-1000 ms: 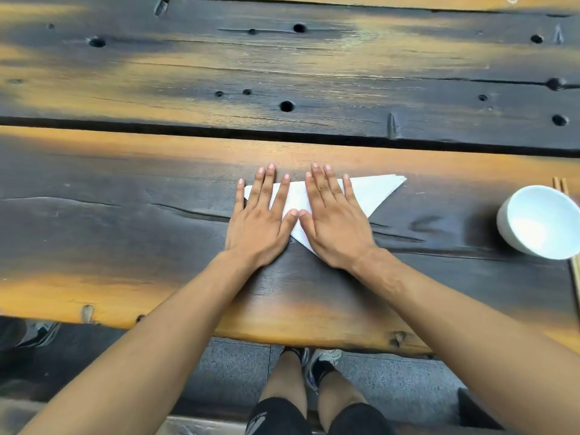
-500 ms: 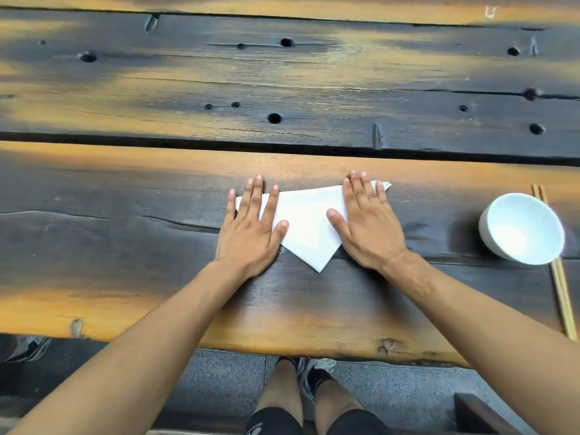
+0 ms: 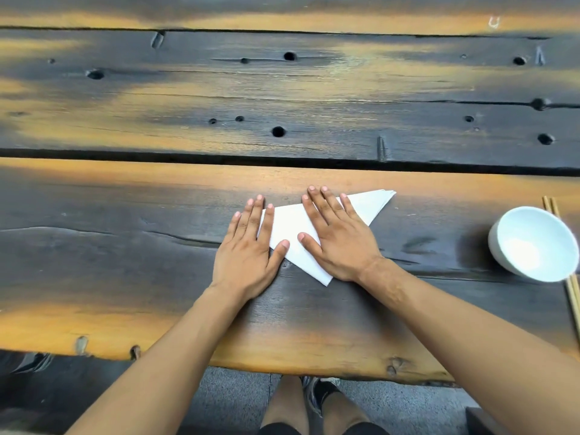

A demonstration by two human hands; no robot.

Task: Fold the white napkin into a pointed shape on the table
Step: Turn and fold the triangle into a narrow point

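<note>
The white napkin [image 3: 290, 232] lies flat on the dark wooden table [image 3: 125, 262] as a triangle, its lower point toward me and its right corner sticking out past my fingers. My left hand [image 3: 248, 252] lies flat with straight fingers on the napkin's left corner. My right hand [image 3: 337, 238] presses flat on its middle and right part, thumb spread out on the paper. Much of the napkin is hidden under both palms.
A white bowl [image 3: 533, 243] stands at the right edge of the table, with a pair of chopsticks [image 3: 572, 296] lying under and beside it. A dark gap [image 3: 188, 158] runs between the planks beyond the napkin. My legs and shoes show below the table's front edge.
My right hand slid left from the napkin's right corner back onto its middle, uncovering that corner. My left hand stayed on the left corner. The napkin kept its triangle shape.
</note>
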